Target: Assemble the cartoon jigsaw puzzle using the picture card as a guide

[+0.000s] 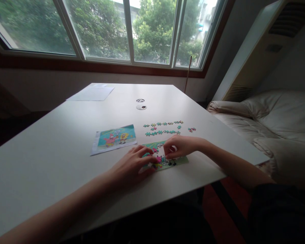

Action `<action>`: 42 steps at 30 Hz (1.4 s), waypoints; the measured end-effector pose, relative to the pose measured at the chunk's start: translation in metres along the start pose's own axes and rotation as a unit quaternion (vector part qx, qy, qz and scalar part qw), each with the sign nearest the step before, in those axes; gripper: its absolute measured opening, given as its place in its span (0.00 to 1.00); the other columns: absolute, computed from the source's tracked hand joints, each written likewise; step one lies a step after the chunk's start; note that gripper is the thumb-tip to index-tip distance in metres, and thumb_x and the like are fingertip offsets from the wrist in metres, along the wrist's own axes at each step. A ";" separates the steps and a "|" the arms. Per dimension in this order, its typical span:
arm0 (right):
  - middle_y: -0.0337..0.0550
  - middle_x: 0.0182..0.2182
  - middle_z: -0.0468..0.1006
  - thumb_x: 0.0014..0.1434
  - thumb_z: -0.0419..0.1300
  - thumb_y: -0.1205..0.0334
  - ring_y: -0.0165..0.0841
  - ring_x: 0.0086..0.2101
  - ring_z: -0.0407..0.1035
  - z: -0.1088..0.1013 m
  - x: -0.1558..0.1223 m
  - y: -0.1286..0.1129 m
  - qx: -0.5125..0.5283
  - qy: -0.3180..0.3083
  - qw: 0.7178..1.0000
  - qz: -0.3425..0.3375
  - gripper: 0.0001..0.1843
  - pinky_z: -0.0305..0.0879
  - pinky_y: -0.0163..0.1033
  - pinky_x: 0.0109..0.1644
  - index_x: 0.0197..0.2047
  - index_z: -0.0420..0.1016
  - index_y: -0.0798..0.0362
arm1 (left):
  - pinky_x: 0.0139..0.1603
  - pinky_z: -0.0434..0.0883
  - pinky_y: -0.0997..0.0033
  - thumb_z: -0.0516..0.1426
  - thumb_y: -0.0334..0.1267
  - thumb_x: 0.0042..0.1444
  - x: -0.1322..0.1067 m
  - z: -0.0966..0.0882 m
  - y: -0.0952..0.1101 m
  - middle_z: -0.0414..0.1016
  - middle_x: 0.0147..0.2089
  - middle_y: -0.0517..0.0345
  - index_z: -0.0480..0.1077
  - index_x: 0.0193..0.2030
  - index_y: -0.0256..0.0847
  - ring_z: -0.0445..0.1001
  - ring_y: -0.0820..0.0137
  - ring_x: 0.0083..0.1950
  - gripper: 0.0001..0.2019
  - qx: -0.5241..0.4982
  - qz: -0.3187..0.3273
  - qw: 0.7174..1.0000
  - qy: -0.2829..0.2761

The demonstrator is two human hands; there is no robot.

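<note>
A partly assembled jigsaw puzzle with a colourful cartoon picture lies near the front edge of the white table. My left hand rests flat over its left side, fingers spread. Over the right half, my right hand is bent with thumb and forefinger brought down together onto the puzzle; whatever is between the fingertips is too small to make out. Loose puzzle pieces lie in rows just beyond the puzzle. To the left is a printed reference picture with cartoon figures on a turquoise ground.
White paper sheets lie at the table's far left corner. Two round metal fittings are set in the tabletop. A small cluster of pieces sits apart on the right. A pale leather sofa stands beyond the right edge.
</note>
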State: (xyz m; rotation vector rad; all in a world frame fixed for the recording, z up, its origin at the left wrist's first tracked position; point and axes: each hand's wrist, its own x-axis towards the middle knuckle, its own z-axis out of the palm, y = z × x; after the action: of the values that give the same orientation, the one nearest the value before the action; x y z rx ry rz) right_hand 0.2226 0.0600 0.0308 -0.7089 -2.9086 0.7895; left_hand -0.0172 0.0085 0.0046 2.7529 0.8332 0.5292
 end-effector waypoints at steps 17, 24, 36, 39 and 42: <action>0.38 0.24 0.72 0.53 0.59 0.61 0.24 0.24 0.63 0.000 0.004 -0.005 -0.026 0.012 0.999 0.023 0.07 0.57 0.29 0.29 0.32 0.74 0.57 | 0.52 0.61 0.52 0.52 0.43 0.58 -0.002 0.007 0.000 0.64 0.55 0.51 0.64 0.56 0.51 0.60 0.56 0.53 0.18 0.094 0.019 0.995 -0.020; 0.38 0.24 0.72 0.52 0.60 0.59 0.24 0.25 0.64 0.003 0.005 -0.001 -0.017 0.020 0.999 0.031 0.08 0.57 0.30 0.29 0.31 0.74 0.56 | 0.52 0.62 0.52 0.52 0.44 0.59 -0.001 0.008 0.000 0.64 0.56 0.51 0.62 0.56 0.51 0.60 0.56 0.53 0.18 0.105 0.021 0.994 -0.030; 0.39 0.26 0.73 0.54 0.57 0.58 0.25 0.26 0.63 -0.027 -0.017 0.034 -0.037 0.072 0.991 0.103 0.10 0.58 0.30 0.31 0.33 0.73 0.56 | 0.55 0.60 0.53 0.48 0.47 0.61 -0.005 -0.002 -0.011 0.61 0.58 0.51 0.58 0.59 0.49 0.59 0.57 0.56 0.20 0.111 -0.010 0.993 -0.039; 0.41 0.28 0.74 0.53 0.56 0.59 0.27 0.28 0.65 -0.046 -0.039 0.063 -0.061 0.088 0.972 0.209 0.10 0.59 0.32 0.32 0.35 0.74 0.55 | 0.55 0.59 0.51 0.48 0.50 0.60 -0.007 -0.007 -0.018 0.60 0.59 0.49 0.57 0.60 0.46 0.58 0.55 0.57 0.23 0.131 -0.036 0.990 -0.026; 0.43 0.31 0.76 0.50 0.57 0.58 0.30 0.28 0.68 -0.059 -0.061 0.091 -0.053 0.053 0.944 0.322 0.15 0.60 0.33 0.33 0.40 0.74 0.55 | 0.56 0.58 0.51 0.49 0.53 0.59 -0.009 -0.009 -0.025 0.61 0.59 0.49 0.57 0.60 0.44 0.59 0.54 0.57 0.25 0.144 -0.051 0.988 -0.015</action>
State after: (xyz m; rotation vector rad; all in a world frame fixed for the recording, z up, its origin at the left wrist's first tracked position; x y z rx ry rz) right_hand 0.3246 0.1299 0.0420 -1.6987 -2.6298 0.5935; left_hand -0.0395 0.0244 0.0027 2.9438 1.1139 0.3719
